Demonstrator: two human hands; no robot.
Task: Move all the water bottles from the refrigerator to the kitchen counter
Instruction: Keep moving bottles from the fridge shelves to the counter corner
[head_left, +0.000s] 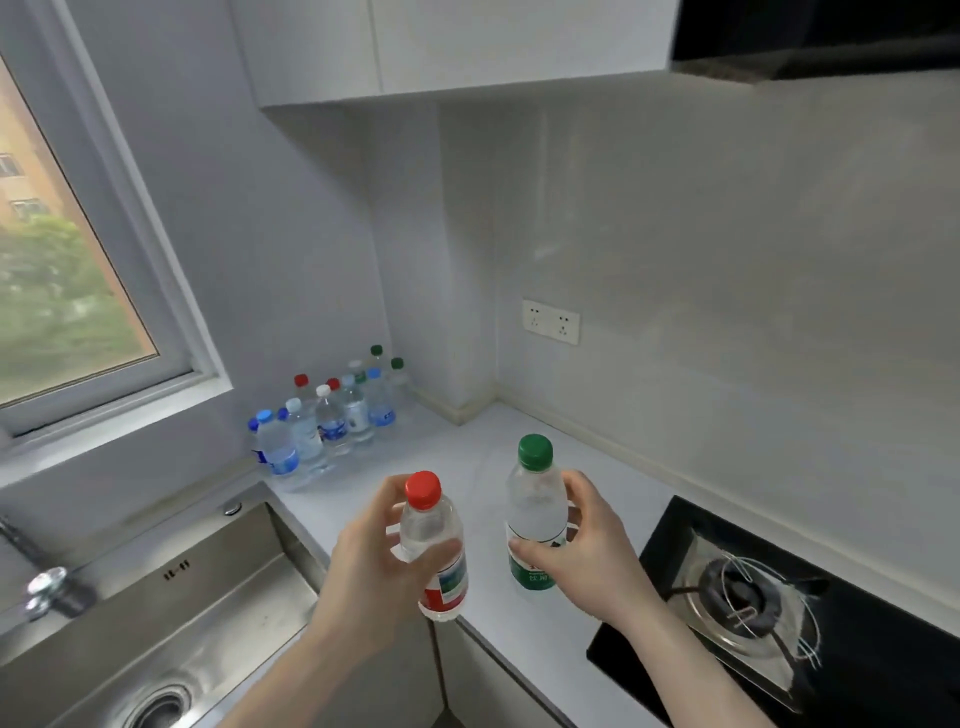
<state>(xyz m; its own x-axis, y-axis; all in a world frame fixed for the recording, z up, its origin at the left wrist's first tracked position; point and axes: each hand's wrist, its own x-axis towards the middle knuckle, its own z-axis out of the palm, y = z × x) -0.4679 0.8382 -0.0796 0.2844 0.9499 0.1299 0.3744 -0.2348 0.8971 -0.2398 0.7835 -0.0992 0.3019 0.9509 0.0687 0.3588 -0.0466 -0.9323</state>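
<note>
My left hand (371, 564) grips a clear water bottle with a red cap and red label (434, 540), held upright over the front edge of the white kitchen counter (483, 457). My right hand (587, 551) grips a second bottle with a green cap and green label (535, 514), upright just above or on the counter; I cannot tell which. Several water bottles (332, 421) with blue, white, red and green caps stand grouped at the back left of the counter under the window. The refrigerator is out of view.
A steel sink (156, 623) with a tap (47, 587) lies to the left. A black gas hob (748, 603) lies to the right. A wall socket (550, 321) sits on the back wall, cupboards hang overhead, and a window is on the left.
</note>
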